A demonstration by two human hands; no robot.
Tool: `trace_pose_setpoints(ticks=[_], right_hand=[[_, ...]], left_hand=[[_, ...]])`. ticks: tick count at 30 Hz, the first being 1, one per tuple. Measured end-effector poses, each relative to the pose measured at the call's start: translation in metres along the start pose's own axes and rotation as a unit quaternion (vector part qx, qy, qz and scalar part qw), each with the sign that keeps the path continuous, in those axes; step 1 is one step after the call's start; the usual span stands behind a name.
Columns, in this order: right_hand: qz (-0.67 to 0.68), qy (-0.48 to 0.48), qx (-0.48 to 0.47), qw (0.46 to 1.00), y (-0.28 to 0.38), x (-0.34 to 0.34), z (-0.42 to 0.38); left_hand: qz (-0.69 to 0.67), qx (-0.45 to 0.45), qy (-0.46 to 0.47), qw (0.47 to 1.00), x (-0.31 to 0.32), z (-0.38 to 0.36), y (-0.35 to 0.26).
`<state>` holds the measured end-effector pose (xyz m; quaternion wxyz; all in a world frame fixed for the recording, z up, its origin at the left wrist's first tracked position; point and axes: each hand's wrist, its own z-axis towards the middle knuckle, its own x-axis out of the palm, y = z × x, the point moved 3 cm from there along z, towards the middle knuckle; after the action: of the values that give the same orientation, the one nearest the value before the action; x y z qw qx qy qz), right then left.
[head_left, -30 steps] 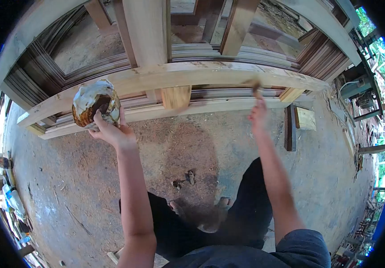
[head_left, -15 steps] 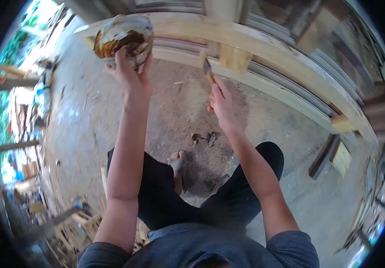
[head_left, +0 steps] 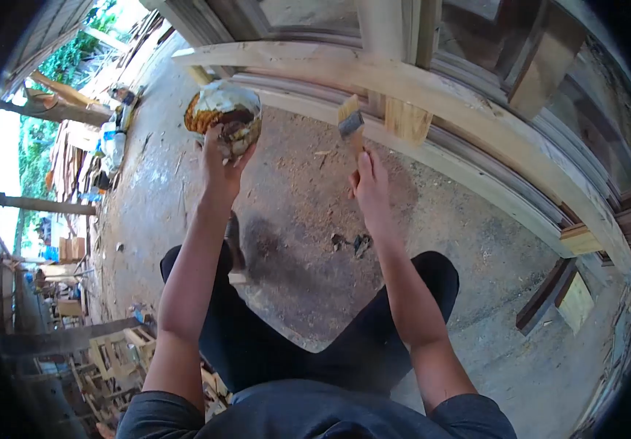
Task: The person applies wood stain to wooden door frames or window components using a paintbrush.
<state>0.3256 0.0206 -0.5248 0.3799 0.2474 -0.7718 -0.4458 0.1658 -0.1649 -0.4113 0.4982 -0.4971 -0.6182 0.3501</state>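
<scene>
My left hand [head_left: 224, 167] is wrapped round a round, crusted container [head_left: 216, 99], whitish outside with orange-brown stains inside. The container is tilted, so its dark opening faces me. In my right hand [head_left: 372, 183] is a paintbrush [head_left: 352, 128] with a wooden handle, a grey band and pale bristles. The bristles point away from me, up toward the long pale wooden beam [head_left: 286, 53] in front. Beside the brush, a short wooden block [head_left: 407, 121] sits between the frame's two rails.
Behind the beam stand large wooden frames [head_left: 476, 51] with panels. Dark scraps [head_left: 352, 245] lie on the dusty concrete floor [head_left: 293, 175] between my legs. At right, two wood offcuts [head_left: 549, 296] rest on the floor. Stacked wood pieces [head_left: 121, 351] lie at lower left.
The view has shifted and my legs are farther apart, with my left foot moved left. The brush has turned, showing its broad side. The container stays in my left hand.
</scene>
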Motion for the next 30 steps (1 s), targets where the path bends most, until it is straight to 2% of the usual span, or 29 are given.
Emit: trace_pose_setpoints(ticks=[1,3,4,6,8,9,12,14,16,17,19,21,22,24,25,26,28,29,30], right_hand=[[-0.006,-0.008,-0.009,1.000,0.003,-0.002,-0.001],[-0.174,-0.096,-0.154,0.968,0.020,-0.003,-0.006],[-0.179,-0.104,-0.158,0.965,0.025,-0.002,-0.007],[-0.268,-0.138,-0.227,0.926,0.040,0.001,-0.013],[-0.276,-0.145,-0.248,0.917,0.048,0.011,-0.019],[-0.272,-0.146,-0.268,0.913,0.053,0.018,-0.022],[-0.378,-0.147,-0.276,0.872,0.076,0.050,-0.031],[-0.434,-0.142,-0.259,0.851,0.088,0.074,-0.027],[-0.489,-0.140,-0.235,0.828,0.088,0.095,-0.016],[-0.530,-0.131,-0.228,0.806,0.083,0.105,-0.009],[-0.576,-0.142,-0.210,0.778,0.069,0.124,0.009],[-0.645,-0.163,-0.218,0.714,0.051,0.146,0.025],[-0.650,-0.185,-0.203,0.708,0.046,0.156,0.032],[-0.707,-0.178,-0.104,0.676,0.036,0.178,0.045],[-0.702,-0.178,-0.081,0.685,0.034,0.190,0.049],[-0.705,-0.182,-0.074,0.682,0.035,0.202,0.054],[-0.594,-0.189,-0.090,0.777,0.040,0.223,0.061],[-0.596,-0.198,-0.083,0.774,0.043,0.235,0.064],[-0.536,-0.193,-0.065,0.819,0.046,0.246,0.068]], left_hand=[[0.002,-0.020,0.062,0.998,-0.016,0.027,0.011],[0.020,-0.046,0.074,0.996,-0.026,0.055,0.037],[0.048,-0.070,0.079,0.993,-0.028,0.067,0.044],[0.045,-0.091,0.068,0.993,-0.013,0.064,0.051],[0.133,-0.090,0.057,0.985,0.004,0.055,0.047],[0.127,-0.128,0.075,0.981,0.009,0.059,0.048],[0.144,-0.153,0.141,0.967,0.023,0.072,0.052],[0.172,-0.129,0.192,0.958,0.024,0.092,0.062],[0.254,0.015,0.268,0.929,0.026,0.111,0.066],[0.326,0.101,0.296,0.892,0.028,0.117,0.059],[0.335,0.109,0.334,0.874,0.028,0.123,0.055],[0.352,0.146,0.392,0.837,0.025,0.138,0.067],[0.344,0.138,0.417,0.830,0.022,0.147,0.078],[0.309,0.041,0.466,0.828,0.015,0.159,0.097],[0.277,-0.096,0.463,0.837,0.012,0.159,0.084],[0.274,-0.102,0.468,0.834,0.009,0.167,0.085],[0.319,0.029,0.507,0.800,0.005,0.184,0.087],[0.319,0.014,0.511,0.798,0.004,0.194,0.092],[0.315,0.010,0.521,0.793,0.000,0.199,0.096]])
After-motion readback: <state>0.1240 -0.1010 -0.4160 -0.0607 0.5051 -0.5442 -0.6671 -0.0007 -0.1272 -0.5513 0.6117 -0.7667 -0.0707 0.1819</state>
